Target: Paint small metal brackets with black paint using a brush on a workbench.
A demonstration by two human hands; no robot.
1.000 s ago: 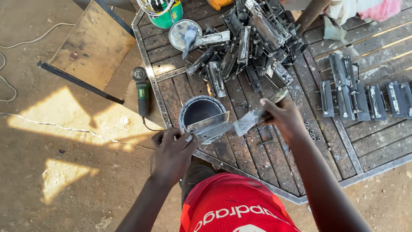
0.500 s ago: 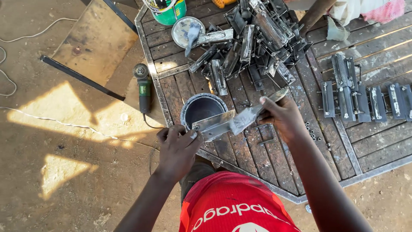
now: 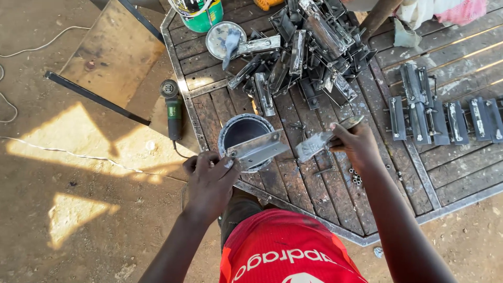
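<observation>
My left hand grips one end of a grey metal angle bracket and holds it over an open paint can on the wooden pallet table. My right hand holds a paint brush whose silvery bristles point toward the bracket, a small gap apart from it. The can's inside looks dark, with a silver-smeared rim.
A heap of grey metal brackets lies at the back of the table, with more laid in a row on the right. A can lid, a green paint tin and an angle grinder sit on the left.
My left hand has lifted up and right with the bracket, now over the can. The brush in my right hand has drawn slightly away from the bracket.
</observation>
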